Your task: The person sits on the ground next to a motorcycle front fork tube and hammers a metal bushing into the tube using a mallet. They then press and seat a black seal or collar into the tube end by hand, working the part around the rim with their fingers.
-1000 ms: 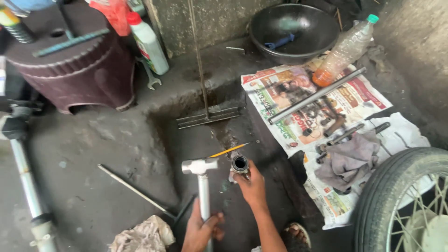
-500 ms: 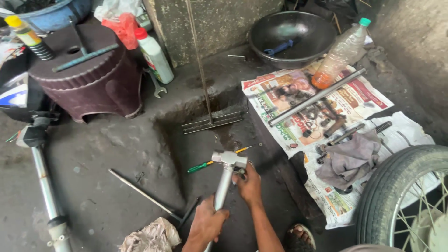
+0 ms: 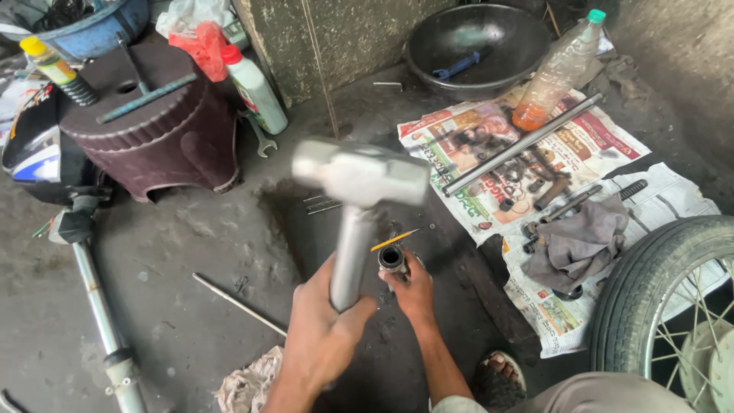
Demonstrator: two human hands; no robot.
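My left hand [image 3: 329,329] grips the metal handle of a steel hammer [image 3: 359,174], raised so that its blurred head fills the middle of the view. My right hand [image 3: 417,294] holds a short dark metal tube [image 3: 391,258] upright on the oily concrete floor, open end up. The hammer head hangs above and a little left of the tube. A thin yellow-handled tool [image 3: 395,239] lies on the floor just behind the tube. My sandalled foot [image 3: 498,376] rests to the right of my right arm.
Left stands a brown plastic stool [image 3: 153,141], with a white bottle [image 3: 256,92] beside it. Newspaper [image 3: 604,153] carries a long rod [image 3: 520,145], small parts and a grey rag [image 3: 577,241]. A black bowl [image 3: 474,38], a spoked wheel [image 3: 665,306], a fork leg [image 3: 95,306] and a thin rod [image 3: 237,304] surround me.
My left hand has swung the hammer up from near the tube towards the camera. My right hand stays on the tube. The view has tilted down slightly.
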